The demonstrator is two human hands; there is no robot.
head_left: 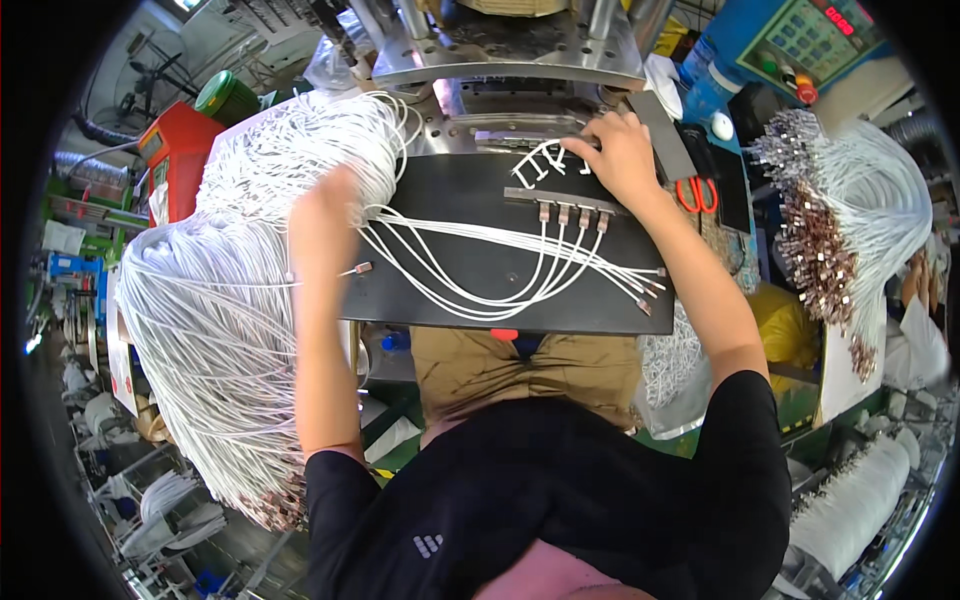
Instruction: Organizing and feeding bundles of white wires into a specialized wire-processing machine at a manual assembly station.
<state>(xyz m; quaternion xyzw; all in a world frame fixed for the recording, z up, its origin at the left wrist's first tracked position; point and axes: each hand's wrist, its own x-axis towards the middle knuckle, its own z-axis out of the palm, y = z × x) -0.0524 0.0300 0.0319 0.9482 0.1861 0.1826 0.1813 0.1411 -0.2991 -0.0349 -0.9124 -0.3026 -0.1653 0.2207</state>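
Observation:
My left hand point(325, 212), smeared by motion, is over the heap of white cables point(290, 160) left of the black board; its fingers cannot be made out. Beside its wrist lies a cable end with a copper-coloured connector point(362, 268). My right hand point(622, 152) is at the board's far right edge, thumb apart from its bent fingers, next to white branched plastic pieces point(540, 162). Just nearer, a metal bar fixture point(560, 200) has several connectors in a row, their white cables looping across the board point(450, 300). More connector ends point(648, 290) lie at the right.
A metal press point(510, 65) stands behind the board. Orange-handled scissors point(697, 195) and a dark grey block point(660, 135) are at the right. A control box point(815, 45) stands far right, above a hanging cable bundle point(870, 200). A red machine point(175, 150) is at left.

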